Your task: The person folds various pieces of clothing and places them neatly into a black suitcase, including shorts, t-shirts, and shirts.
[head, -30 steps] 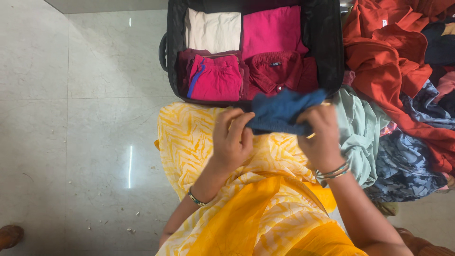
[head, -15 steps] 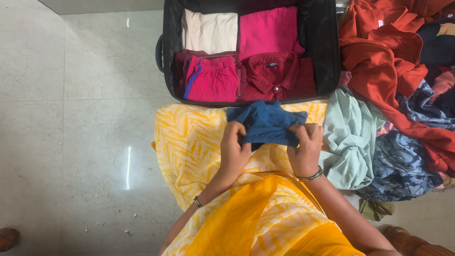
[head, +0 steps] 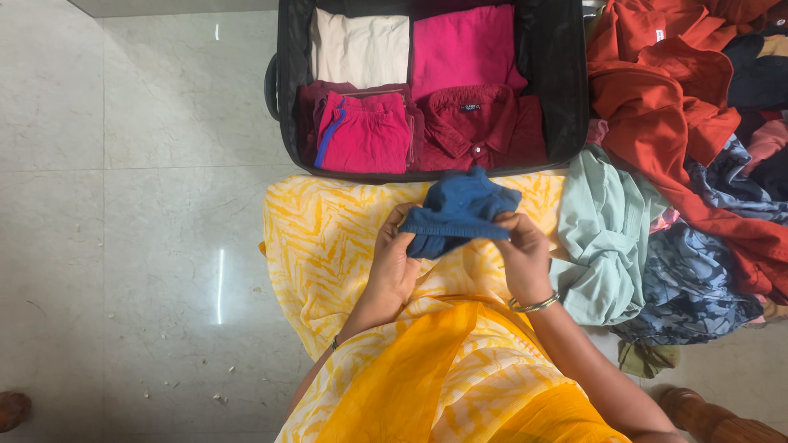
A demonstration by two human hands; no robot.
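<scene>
**Blue garment pinched between both hands**

I see my left hand [head: 396,261] and right hand [head: 522,254] each clamped on an end of the folded blue garment [head: 460,210], which spans between them above my lap, just short of the open suitcase [head: 283,90].

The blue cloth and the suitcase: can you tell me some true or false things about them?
1. Both hands, the left hand and the right hand, hold the blue cloth. True.
2. The suitcase is closed. False: it lies open, with folded clothes inside.
3. A white folded cloth lies in the suitcase. True.
4. The pile of loose clothes is on the person's left. False: it is on their right.
</scene>
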